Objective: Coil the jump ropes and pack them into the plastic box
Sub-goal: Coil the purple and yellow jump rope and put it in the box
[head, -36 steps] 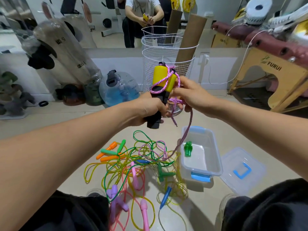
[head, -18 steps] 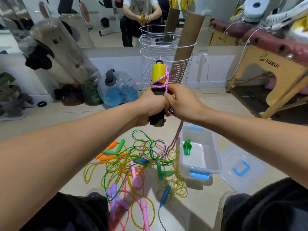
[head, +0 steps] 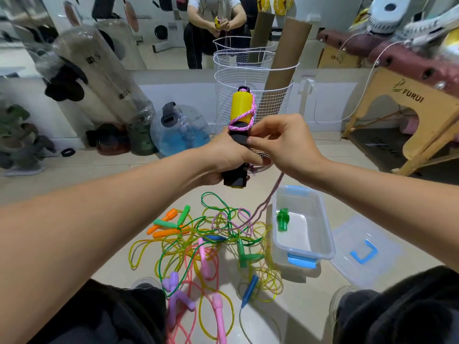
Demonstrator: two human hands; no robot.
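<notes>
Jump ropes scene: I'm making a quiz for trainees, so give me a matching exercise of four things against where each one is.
Things:
1. yellow-and-black handles
2. green handles
3. lid
4. purple handles

Places:
A. inside the plastic box
B. flat on the floor, right of the box
C. gripped in the left hand
D. on the floor in the rope tangle, nearest the person

Pairs: 1-C, 2-A, 3-B, 4-D

"FURUI" on wooden bench [head: 407,115]

Both hands [head: 250,155] grip handles [head: 240,125] — pink rope [head: 267,203] trailing.
</notes>
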